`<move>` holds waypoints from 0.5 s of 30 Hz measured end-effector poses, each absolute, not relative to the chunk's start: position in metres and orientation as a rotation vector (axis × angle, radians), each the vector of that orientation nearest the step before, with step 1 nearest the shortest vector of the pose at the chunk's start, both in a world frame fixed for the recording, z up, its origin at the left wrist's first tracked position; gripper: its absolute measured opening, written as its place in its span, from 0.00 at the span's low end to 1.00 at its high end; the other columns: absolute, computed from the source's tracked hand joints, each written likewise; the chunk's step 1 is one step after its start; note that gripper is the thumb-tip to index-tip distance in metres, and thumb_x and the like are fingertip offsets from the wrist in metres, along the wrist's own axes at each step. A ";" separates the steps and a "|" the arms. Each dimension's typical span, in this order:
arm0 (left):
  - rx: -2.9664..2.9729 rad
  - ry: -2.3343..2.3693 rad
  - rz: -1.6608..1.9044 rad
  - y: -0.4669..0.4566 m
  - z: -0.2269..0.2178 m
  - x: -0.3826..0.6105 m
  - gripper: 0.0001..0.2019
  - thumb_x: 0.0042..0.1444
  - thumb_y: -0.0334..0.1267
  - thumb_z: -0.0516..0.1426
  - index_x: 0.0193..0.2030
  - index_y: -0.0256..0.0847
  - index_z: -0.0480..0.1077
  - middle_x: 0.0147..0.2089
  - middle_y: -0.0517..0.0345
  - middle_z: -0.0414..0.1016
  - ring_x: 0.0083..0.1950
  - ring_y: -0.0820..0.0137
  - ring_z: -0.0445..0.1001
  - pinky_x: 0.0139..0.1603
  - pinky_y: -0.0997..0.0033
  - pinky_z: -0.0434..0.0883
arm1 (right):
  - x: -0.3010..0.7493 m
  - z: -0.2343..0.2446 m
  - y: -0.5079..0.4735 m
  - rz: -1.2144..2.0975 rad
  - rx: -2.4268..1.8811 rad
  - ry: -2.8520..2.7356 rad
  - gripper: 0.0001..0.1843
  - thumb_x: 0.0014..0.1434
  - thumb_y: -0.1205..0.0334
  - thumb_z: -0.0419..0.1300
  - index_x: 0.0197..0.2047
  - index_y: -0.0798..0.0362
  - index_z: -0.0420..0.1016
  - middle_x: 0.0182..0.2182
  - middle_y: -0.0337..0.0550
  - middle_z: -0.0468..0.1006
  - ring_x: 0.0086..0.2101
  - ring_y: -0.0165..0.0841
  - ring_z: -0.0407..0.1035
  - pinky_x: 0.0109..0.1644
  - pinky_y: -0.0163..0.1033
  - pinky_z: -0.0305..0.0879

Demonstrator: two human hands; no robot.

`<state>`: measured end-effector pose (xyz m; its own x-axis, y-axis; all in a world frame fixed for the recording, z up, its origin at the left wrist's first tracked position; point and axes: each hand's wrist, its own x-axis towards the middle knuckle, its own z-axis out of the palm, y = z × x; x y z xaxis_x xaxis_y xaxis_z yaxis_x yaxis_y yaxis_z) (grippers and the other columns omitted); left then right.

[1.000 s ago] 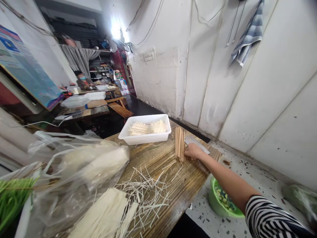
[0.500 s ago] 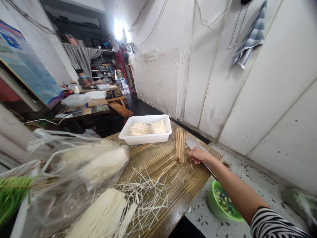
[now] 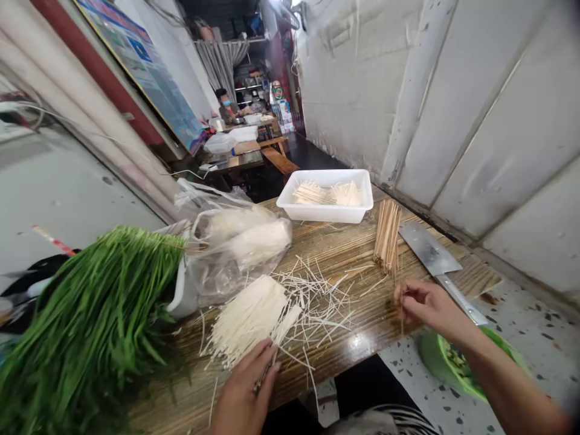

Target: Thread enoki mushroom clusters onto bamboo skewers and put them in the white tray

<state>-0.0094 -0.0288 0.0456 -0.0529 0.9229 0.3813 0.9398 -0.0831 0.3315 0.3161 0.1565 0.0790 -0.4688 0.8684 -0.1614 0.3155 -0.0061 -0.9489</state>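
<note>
A pale, fanned bundle of enoki mushrooms lies on the wooden table, with loose enoki stems scattered to its right. At the bundle's near edge is my left hand, its thumb and fingers closed together; a thin thing shows between them, too unclear to name. My right hand pinches a thin wooden skewer, pointing roughly up and down in the view. Just beyond it lies a pile of wooden skewers. A cleaver rests flat to the right of the pile, apart from my fingers.
A white tray with skewered enoki bundles stands at the table's back. Left are a plastic bag of enoki and a heap of green chives. Below the right edge is a green bucket. Far back, a person sits at another table.
My view has swung left and down. My right hand has left the cleaver and skewer pile, moving nearer with a skewer. My left hand has come into view beside the enoki.
</note>
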 end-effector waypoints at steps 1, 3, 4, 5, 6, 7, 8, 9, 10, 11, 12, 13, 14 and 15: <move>-2.123 -2.095 -0.761 -0.023 0.045 -0.002 0.11 0.58 0.40 0.53 0.44 0.43 0.73 0.45 0.54 0.78 0.44 0.67 0.76 0.44 0.67 0.74 | 0.311 0.075 0.151 1.478 -1.189 -1.810 0.05 0.53 0.63 0.53 0.32 0.55 0.67 0.22 0.36 0.70 0.21 0.27 0.65 0.25 0.32 0.62; -2.085 -2.129 -0.616 -0.011 0.047 0.012 0.10 0.59 0.39 0.52 0.42 0.44 0.74 0.38 0.54 0.78 0.39 0.66 0.74 0.39 0.65 0.70 | 0.303 0.070 0.140 1.447 -1.126 -1.876 0.10 0.56 0.61 0.51 0.38 0.56 0.70 0.24 0.37 0.69 0.21 0.26 0.63 0.23 0.32 0.60; -2.050 -2.162 -0.534 -0.004 0.050 0.018 0.10 0.59 0.38 0.52 0.42 0.44 0.74 0.35 0.55 0.77 0.36 0.66 0.73 0.37 0.64 0.67 | 0.299 0.068 0.135 1.429 -1.093 -1.925 0.12 0.58 0.61 0.50 0.40 0.57 0.70 0.25 0.38 0.70 0.22 0.27 0.64 0.25 0.32 0.61; -2.014 -2.195 -0.456 0.004 0.053 0.024 0.10 0.59 0.37 0.52 0.41 0.45 0.74 0.33 0.55 0.75 0.35 0.66 0.71 0.35 0.64 0.64 | 0.295 0.066 0.131 1.405 -1.063 -1.975 0.14 0.59 0.60 0.49 0.43 0.57 0.71 0.25 0.39 0.70 0.24 0.28 0.65 0.27 0.33 0.62; -1.981 -2.226 -0.381 0.011 0.058 0.029 0.10 0.59 0.36 0.52 0.41 0.45 0.74 0.31 0.56 0.73 0.34 0.66 0.69 0.35 0.64 0.62 | 0.293 0.064 0.127 1.371 -1.044 -2.020 0.15 0.61 0.60 0.48 0.44 0.57 0.71 0.25 0.40 0.71 0.25 0.29 0.66 0.29 0.34 0.63; -1.952 -2.262 -0.308 0.018 0.062 0.034 0.10 0.59 0.35 0.51 0.40 0.45 0.74 0.31 0.56 0.72 0.34 0.65 0.68 0.35 0.63 0.60 | 0.290 0.061 0.123 1.328 -1.033 -2.059 0.16 0.61 0.60 0.48 0.45 0.57 0.71 0.25 0.41 0.71 0.27 0.31 0.67 0.31 0.35 0.64; -1.934 -2.295 -0.238 0.024 0.067 0.039 0.10 0.59 0.34 0.51 0.40 0.45 0.74 0.31 0.55 0.72 0.35 0.65 0.67 0.36 0.63 0.59 | 0.288 0.059 0.121 1.287 -1.031 -2.091 0.16 0.62 0.59 0.47 0.46 0.56 0.71 0.26 0.41 0.72 0.28 0.31 0.67 0.33 0.36 0.65; -1.920 -2.326 -0.172 0.030 0.070 0.043 0.11 0.59 0.34 0.50 0.40 0.44 0.74 0.32 0.54 0.71 0.36 0.64 0.66 0.37 0.62 0.58 | 0.287 0.056 0.118 1.252 -1.033 -2.114 0.17 0.63 0.59 0.47 0.47 0.56 0.71 0.27 0.42 0.72 0.29 0.32 0.68 0.34 0.37 0.65; -1.906 -2.354 -0.115 0.035 0.073 0.046 0.11 0.60 0.33 0.50 0.39 0.43 0.73 0.33 0.53 0.71 0.38 0.63 0.66 0.38 0.62 0.58 | 0.286 0.053 0.116 1.228 -1.036 -2.131 0.17 0.64 0.59 0.46 0.48 0.55 0.71 0.27 0.42 0.72 0.29 0.32 0.68 0.34 0.37 0.65; -1.894 -2.375 -0.070 0.039 0.076 0.049 0.11 0.60 0.33 0.49 0.39 0.42 0.73 0.33 0.53 0.71 0.38 0.62 0.66 0.39 0.61 0.57 | 0.285 0.050 0.115 1.212 -1.034 -2.150 0.18 0.64 0.58 0.46 0.48 0.55 0.72 0.26 0.42 0.72 0.29 0.32 0.68 0.34 0.37 0.65; -1.876 -2.394 -0.038 0.043 0.077 0.051 0.11 0.60 0.33 0.49 0.38 0.42 0.73 0.34 0.52 0.71 0.39 0.61 0.66 0.39 0.61 0.57 | 0.284 0.047 0.114 1.201 -1.028 -2.171 0.18 0.65 0.58 0.45 0.48 0.54 0.72 0.26 0.42 0.73 0.28 0.32 0.68 0.34 0.37 0.65; -1.855 -2.410 -0.016 0.046 0.077 0.053 0.11 0.59 0.33 0.49 0.37 0.41 0.73 0.34 0.51 0.71 0.39 0.60 0.66 0.39 0.61 0.57 | 0.284 0.046 0.113 1.190 -1.023 -2.190 0.19 0.65 0.57 0.44 0.49 0.54 0.72 0.25 0.41 0.73 0.28 0.32 0.68 0.34 0.37 0.65; -1.834 -2.426 -0.001 0.048 0.078 0.054 0.11 0.59 0.34 0.49 0.37 0.40 0.73 0.34 0.51 0.71 0.40 0.60 0.66 0.40 0.60 0.57 | 0.284 0.045 0.113 1.175 -1.020 -2.206 0.19 0.66 0.57 0.44 0.50 0.53 0.72 0.25 0.41 0.73 0.27 0.32 0.69 0.34 0.36 0.65; -1.821 -2.439 0.012 0.051 0.078 0.054 0.10 0.59 0.34 0.50 0.36 0.40 0.73 0.35 0.50 0.71 0.40 0.60 0.66 0.39 0.61 0.57 | 0.285 0.047 0.112 1.154 -1.012 -2.221 0.20 0.66 0.58 0.43 0.51 0.53 0.71 0.25 0.41 0.74 0.27 0.32 0.69 0.34 0.36 0.66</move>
<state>0.0539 0.0508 0.0777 -0.2811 0.9569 0.0731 0.9561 0.2858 -0.0643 0.2853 0.1125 0.0468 -0.6365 0.7698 0.0465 0.4043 0.3845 -0.8299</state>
